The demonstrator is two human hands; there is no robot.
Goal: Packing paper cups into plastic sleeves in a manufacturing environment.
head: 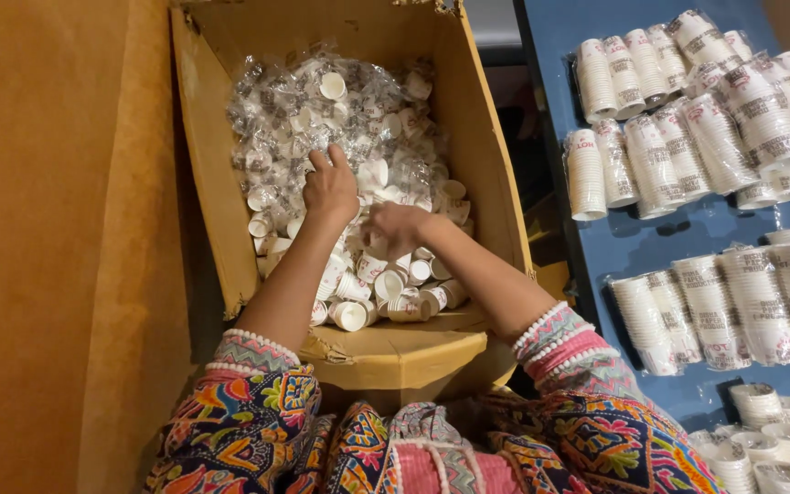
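Both arms are down inside the big cardboard box (468, 155), which stands open and tipped toward the person. It's heaped with small white paper cups (372, 274), loose ones piled in the near half, and toward the far wall a mass of them under crinkled clear plastic wrap (276, 101).

The left hand (329, 187) lies palm-down on the heap, right at the edge where the plastic begins. Its fingers are spread a little and pressed into the cups and wrap; I can't tell whether it has actually closed on one. The right hand (397, 229) sits just beside it, nearer the box's middle, curled over the loose cups with the fingers bent down among them. Whether there's a cup inside that curl, the knuckles hide it from here. The two hands are close, almost touching at the thumbs.

The near flap of the box (395, 352) folds down toward the person's lap, and both forearms cross over it. The sleeves are bright patterned cloth with pink bands and white bead trim at the cuffs.

Off to the right, well apart from the box, runs a blue bench (642, 247) carrying sleeves of stacked paper cups (678, 137) in clear wrap, lying on their sides in rows: one cluster far, one in the middle, more at the near corner. On the left stands a plain brown cardboard wall (57, 247).
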